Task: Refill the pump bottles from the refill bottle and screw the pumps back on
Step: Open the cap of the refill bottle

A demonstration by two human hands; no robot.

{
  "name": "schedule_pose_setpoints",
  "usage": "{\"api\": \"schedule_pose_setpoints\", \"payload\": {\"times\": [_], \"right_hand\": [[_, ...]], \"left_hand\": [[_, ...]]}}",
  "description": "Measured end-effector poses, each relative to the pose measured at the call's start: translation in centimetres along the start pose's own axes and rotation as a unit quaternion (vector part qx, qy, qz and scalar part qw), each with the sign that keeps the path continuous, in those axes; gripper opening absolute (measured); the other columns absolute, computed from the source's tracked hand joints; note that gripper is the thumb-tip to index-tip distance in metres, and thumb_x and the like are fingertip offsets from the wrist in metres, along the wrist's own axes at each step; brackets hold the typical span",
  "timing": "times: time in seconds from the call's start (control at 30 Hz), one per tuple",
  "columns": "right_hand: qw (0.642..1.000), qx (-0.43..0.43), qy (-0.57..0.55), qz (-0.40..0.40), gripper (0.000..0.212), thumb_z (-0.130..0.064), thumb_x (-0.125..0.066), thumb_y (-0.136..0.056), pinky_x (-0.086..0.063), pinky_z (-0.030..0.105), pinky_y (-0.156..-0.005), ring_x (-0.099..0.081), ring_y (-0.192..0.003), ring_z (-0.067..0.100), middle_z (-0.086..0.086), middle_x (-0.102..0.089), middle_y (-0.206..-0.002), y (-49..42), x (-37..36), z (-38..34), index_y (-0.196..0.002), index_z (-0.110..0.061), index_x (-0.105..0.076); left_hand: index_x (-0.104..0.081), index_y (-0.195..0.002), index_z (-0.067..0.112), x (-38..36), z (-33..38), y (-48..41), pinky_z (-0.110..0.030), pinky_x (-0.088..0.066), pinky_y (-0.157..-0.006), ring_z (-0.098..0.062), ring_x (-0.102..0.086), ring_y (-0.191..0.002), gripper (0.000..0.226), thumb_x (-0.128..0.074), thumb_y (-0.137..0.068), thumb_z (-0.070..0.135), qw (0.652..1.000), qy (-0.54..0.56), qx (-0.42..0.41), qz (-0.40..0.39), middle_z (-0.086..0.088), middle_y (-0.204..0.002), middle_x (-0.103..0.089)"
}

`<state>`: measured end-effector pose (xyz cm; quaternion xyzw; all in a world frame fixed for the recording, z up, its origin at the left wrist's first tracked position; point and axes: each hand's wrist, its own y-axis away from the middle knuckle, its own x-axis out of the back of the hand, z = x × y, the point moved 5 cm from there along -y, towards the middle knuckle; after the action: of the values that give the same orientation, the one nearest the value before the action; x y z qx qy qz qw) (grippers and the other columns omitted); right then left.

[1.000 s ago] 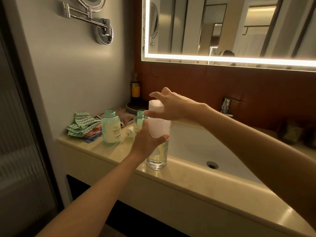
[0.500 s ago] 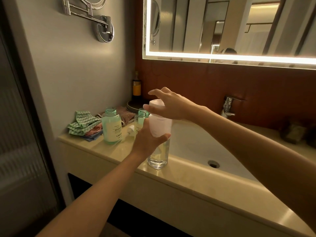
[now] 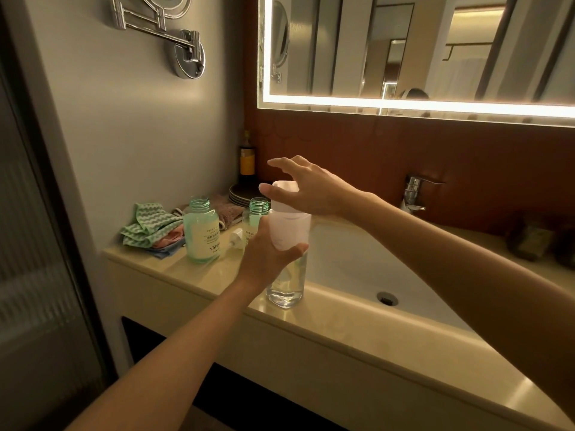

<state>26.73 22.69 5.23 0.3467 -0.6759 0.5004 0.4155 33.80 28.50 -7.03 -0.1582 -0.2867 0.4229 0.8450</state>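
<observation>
A tall clear refill bottle [image 3: 287, 275] with a white label and white cap [image 3: 284, 194] stands on the counter's front rim beside the basin. My left hand [image 3: 267, 247] grips its middle. My right hand [image 3: 306, 191] is over the cap, thumb and palm against it, index finger stretched out. Two green pump bottles stand uncapped behind: one [image 3: 202, 233] to the left, the other [image 3: 256, 217] partly hidden by my left hand. A white pump [image 3: 237, 237] lies on the counter between them.
Folded cloths [image 3: 149, 228] lie at the counter's left end [image 3: 199, 272], with stacked plates [image 3: 242, 194] and a dark bottle [image 3: 247, 160] in the corner. The white basin [image 3: 373, 269] and tap [image 3: 413, 191] are to the right. A lit mirror hangs above.
My right hand has turned a little on the cap, its fingers spreading further out. The refill bottle and my left hand stay in place.
</observation>
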Motion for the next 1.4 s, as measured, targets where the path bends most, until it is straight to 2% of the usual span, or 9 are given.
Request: {"api": "schedule_pose_setpoints", "payload": {"times": [0.1, 0.2, 0.4, 0.53, 0.67, 0.9, 1.03, 1.23, 1.4], "right_hand": [[0.993, -0.03, 0.114, 0.02, 0.075, -0.072, -0.033, -0.081, -0.048, 0.033, -0.081, -0.052, -0.111, 0.024, 0.007, -0.044, -0.134, -0.2, 0.1, 0.0, -0.136, -0.022, -0.039], [0.994, -0.028, 0.11, 0.008, 0.068, -0.068, -0.036, -0.084, -0.048, 0.032, -0.08, -0.054, -0.101, 0.022, 0.009, -0.05, -0.122, -0.4, -0.7, 0.0, -0.128, -0.017, -0.049], [0.999, -0.004, 0.0, -0.042, 0.048, -0.047, -0.049, -0.09, -0.041, 0.029, -0.089, -0.041, -0.117, 0.023, 0.006, -0.039, -0.134, -0.5, -1.4, 0.3, -0.133, -0.027, -0.041], [0.997, -0.01, 0.062, -0.04, 0.071, -0.065, -0.045, -0.082, -0.042, 0.041, -0.095, -0.035, -0.129, 0.028, 0.005, -0.03, -0.145, -0.3, -1.0, -0.1, -0.141, -0.029, -0.03], [0.994, -0.054, 0.096, 0.001, 0.073, -0.072, -0.034, -0.082, -0.049, 0.037, -0.087, -0.048, -0.114, 0.026, 0.01, -0.041, -0.134, -0.4, -0.5, 0.1, -0.133, -0.02, -0.042], [0.997, -0.026, -0.022, -0.074, 0.046, -0.045, -0.046, -0.092, -0.039, 0.045, -0.102, -0.04, -0.12, 0.027, 0.008, -0.034, -0.139, -0.4, -1.2, -0.2, -0.133, -0.025, -0.04], [0.992, 0.009, -0.032, -0.12, 0.061, -0.041, -0.052, -0.091, -0.039, 0.038, -0.103, -0.038, -0.127, 0.027, 0.007, -0.034, -0.143, -0.4, -0.5, -0.7, -0.143, -0.027, -0.024], [0.991, -0.06, 0.105, -0.064, 0.082, -0.073, -0.038, -0.079, -0.046, 0.041, -0.094, -0.043, -0.123, 0.031, 0.012, -0.032, -0.143, -0.5, -0.3, -0.6, -0.143, -0.022, -0.026], [0.992, -0.036, 0.112, -0.052, 0.059, -0.06, -0.034, -0.09, -0.045, 0.032, -0.082, -0.05, -0.108, 0.026, 0.009, -0.043, -0.13, -0.7, -0.7, -0.3, -0.129, -0.017, -0.047]], "left_hand": [[-0.038, -0.122, 0.013, 0.1, -0.1, 0.0, -0.037, -0.053, -0.073, -0.02, -0.055, -0.091, 0.069, -0.078, -0.07, 0.032, 1.0, 0.001, -0.001, 0.0, 0.001, -0.104, -0.05], [-0.037, -0.122, 0.016, 0.0, -0.2, 0.0, -0.039, -0.055, -0.075, -0.019, -0.055, -0.09, 0.069, -0.078, -0.07, 0.034, 1.0, -0.004, -0.002, -0.004, 0.003, -0.102, -0.049], [-0.036, -0.125, 0.013, 0.1, 0.2, 0.0, -0.029, -0.053, -0.071, -0.017, -0.052, -0.089, 0.07, -0.077, -0.071, 0.033, 1.0, -0.005, -0.009, 0.0, 0.002, -0.103, -0.046], [-0.035, -0.125, 0.013, 0.0, 0.1, 0.1, -0.023, -0.051, -0.07, -0.018, -0.053, -0.094, 0.071, -0.077, -0.071, 0.033, 1.0, 0.006, -0.006, -0.005, 0.001, -0.107, -0.047], [-0.037, -0.125, 0.012, 0.2, 0.3, 0.2, -0.035, -0.053, -0.073, -0.019, -0.053, -0.09, 0.07, -0.077, -0.071, 0.033, 1.0, -0.002, -0.007, 0.004, 0.002, -0.103, -0.048], [-0.037, -0.126, 0.012, 0.2, 0.3, 0.2, -0.026, -0.051, -0.067, -0.017, -0.052, -0.089, 0.07, -0.077, -0.072, 0.032, 1.0, -0.001, -0.005, -0.001, 0.002, -0.104, -0.047], [-0.036, -0.127, 0.012, 0.2, 0.3, 0.2, -0.017, -0.046, -0.061, -0.017, -0.052, -0.091, 0.072, -0.077, -0.071, 0.032, 1.0, 0.0, -0.004, -0.004, 0.001, -0.107, -0.047], [-0.036, -0.128, 0.012, 0.3, 0.4, 0.2, -0.032, -0.051, -0.072, -0.018, -0.052, -0.09, 0.073, -0.077, -0.071, 0.032, 1.0, -0.002, -0.003, 0.003, 0.003, -0.104, -0.047], [-0.038, -0.125, 0.013, 0.2, 0.3, 0.2, -0.04, -0.053, -0.075, -0.02, -0.053, -0.089, 0.071, -0.078, -0.07, 0.031, 1.0, -0.001, -0.005, 0.003, 0.002, -0.102, -0.048]]}}
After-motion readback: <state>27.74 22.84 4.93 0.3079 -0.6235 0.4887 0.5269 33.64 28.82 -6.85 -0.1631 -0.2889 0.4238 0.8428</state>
